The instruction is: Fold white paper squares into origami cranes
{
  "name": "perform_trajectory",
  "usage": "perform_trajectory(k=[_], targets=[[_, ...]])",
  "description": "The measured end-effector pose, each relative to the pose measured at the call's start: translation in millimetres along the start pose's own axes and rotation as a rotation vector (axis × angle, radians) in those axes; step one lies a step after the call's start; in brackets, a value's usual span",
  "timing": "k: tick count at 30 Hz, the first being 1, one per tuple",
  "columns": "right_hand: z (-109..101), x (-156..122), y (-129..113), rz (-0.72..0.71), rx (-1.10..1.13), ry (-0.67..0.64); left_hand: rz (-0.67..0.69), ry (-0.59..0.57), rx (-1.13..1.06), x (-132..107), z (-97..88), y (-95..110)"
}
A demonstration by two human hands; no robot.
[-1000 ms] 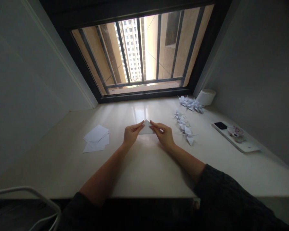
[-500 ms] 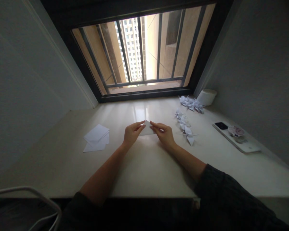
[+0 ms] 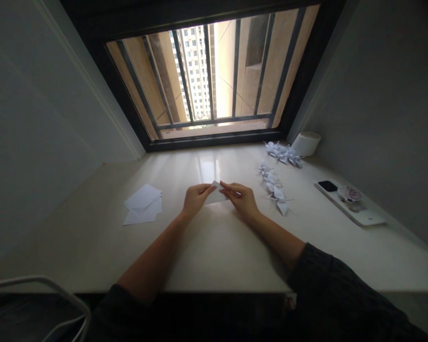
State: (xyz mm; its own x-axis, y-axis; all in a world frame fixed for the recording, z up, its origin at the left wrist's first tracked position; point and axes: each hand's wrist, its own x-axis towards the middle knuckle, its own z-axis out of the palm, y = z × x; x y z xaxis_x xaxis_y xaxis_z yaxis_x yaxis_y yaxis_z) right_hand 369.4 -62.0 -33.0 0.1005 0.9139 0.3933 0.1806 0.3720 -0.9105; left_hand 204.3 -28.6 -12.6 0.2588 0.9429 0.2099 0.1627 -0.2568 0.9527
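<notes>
A piece of folded white paper [image 3: 216, 195] is held between my two hands, just above or on the pale sill. My left hand [image 3: 195, 197] pinches its left side near the top point, thumb and index finger together. On the other side my right hand [image 3: 240, 197] grips the paper with thumb and fingers, close to the same top point. The fingers cover parts of both side edges. To the right of my right hand stands a row of folded paper cranes [image 3: 273, 186]. Several loose sheets of white paper [image 3: 142, 204] lie overlapping to the left.
A second cluster of paper cranes [image 3: 283, 154] sits by the window next to a white roll-shaped object [image 3: 306, 144]. At the right lies a phone [image 3: 349, 203] with a round grip on its back. A white cable [image 3: 39, 280] loops at the lower left, by the sill's front edge.
My right hand has shifted slightly left along the paper, and its fingertips are nearer to my left ones. The paper's top point has dropped a little.
</notes>
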Motion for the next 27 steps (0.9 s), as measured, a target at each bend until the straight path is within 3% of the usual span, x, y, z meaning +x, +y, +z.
perform_trajectory(k=[6, 11, 15, 21, 27], targets=[[-0.9, 1.5, -2.6, 0.042, -0.023, 0.048, -0.021, -0.011, -0.038, 1.1, 0.1, -0.8], [-1.4, 8.0, -7.1, 0.139, 0.081, 0.189, -0.062, 0.148, -0.141, 2.1, 1.6, 0.4], [6.3, 10.6, -5.9, 0.281, 0.148, 0.073, -0.074, 0.235, -0.275, 0.9, 7.9, 1.4], [18.1, 4.9, -8.6, 0.320, 0.238, -0.004, -0.110, 0.216, -0.335, -1.8, 15.4, 4.8], [17.9, 2.7, -10.4, 0.328, 0.214, 0.065, -0.101, 0.118, -0.314, -2.4, 14.0, 9.1]])
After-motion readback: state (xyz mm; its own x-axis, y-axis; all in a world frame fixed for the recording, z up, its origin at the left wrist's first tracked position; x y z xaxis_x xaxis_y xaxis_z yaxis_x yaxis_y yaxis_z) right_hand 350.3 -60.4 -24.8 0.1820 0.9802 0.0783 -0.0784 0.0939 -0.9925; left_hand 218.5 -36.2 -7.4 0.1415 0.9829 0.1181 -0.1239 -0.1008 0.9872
